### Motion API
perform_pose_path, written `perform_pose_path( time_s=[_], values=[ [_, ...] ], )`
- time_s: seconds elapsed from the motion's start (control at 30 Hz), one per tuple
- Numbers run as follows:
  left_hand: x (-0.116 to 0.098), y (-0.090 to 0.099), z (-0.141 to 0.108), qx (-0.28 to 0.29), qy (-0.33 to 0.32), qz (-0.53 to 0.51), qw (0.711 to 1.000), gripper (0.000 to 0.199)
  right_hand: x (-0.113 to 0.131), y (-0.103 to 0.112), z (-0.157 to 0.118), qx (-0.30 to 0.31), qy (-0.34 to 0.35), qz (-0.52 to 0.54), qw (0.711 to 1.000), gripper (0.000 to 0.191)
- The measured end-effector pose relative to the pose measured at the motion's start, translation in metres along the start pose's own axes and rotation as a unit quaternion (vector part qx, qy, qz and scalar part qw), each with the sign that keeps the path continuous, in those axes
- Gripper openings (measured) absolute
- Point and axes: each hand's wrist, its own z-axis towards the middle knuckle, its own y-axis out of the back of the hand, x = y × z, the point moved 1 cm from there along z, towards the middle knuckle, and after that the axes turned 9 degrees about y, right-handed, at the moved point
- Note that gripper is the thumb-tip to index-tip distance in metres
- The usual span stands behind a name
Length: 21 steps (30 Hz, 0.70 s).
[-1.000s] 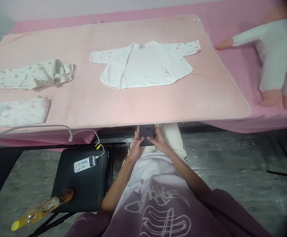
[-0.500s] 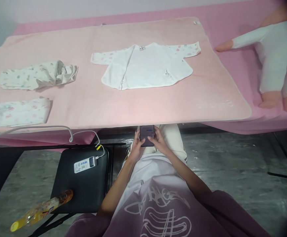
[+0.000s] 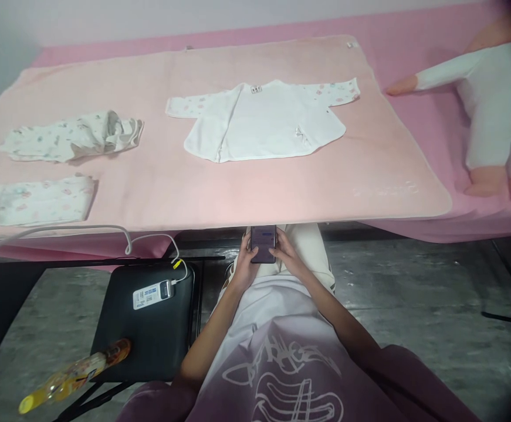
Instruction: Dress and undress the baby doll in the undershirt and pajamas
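Observation:
Between both hands, low in front of my lap below the table's edge, I hold a dark phone [image 3: 263, 244] with its screen lit. My left hand [image 3: 245, 264] wraps its left side, thumb at the lower left of the screen. My right hand [image 3: 288, 253] grips the right side, its thumb over the screen's edge. A small white baby top [image 3: 264, 126] lies spread on the pink mat [image 3: 255, 193]. Left of it are a bunched patterned garment [image 3: 70, 139] and a folded patterned cloth [image 3: 41, 201].
A doll in white clothing [image 3: 490, 105] lies at the right. On the black stool [image 3: 149, 346] at lower left sit a white power bank [image 3: 153, 294] with a cable [image 3: 83, 227] and a bottle with a yellow cap [image 3: 74, 375].
My right thumb has moved off the middle of the screen towards the phone's right edge. The whole view has shifted slightly, so the table items appear a little lower and further right.

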Motion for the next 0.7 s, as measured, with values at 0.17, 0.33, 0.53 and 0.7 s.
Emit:
perform_pose_path(
  time_s=[0.17, 0.33, 0.53, 0.7],
  values=[
    [-0.004, -0.004, -0.002, 0.003, 0.007, -0.037, 0.999, 0.058, -0.001, -0.003, 0.001, 0.000, 0.004, -0.005, 1.000, 0.085],
    [-0.005, -0.006, -0.001, -0.006, 0.002, -0.028, 1.000, 0.056, -0.003, -0.002, -0.001, 0.012, 0.008, -0.005, 1.000, 0.089],
    [-0.002, 0.000, -0.003, 0.015, 0.013, 0.000, 1.000, 0.075, 0.001, 0.002, 0.001, 0.011, -0.007, -0.026, 1.000, 0.096],
    [0.004, 0.007, 0.000, -0.011, 0.000, 0.042, 0.999, 0.085, 0.007, 0.001, 0.002, 0.006, -0.015, -0.005, 1.000, 0.090]
  ],
)
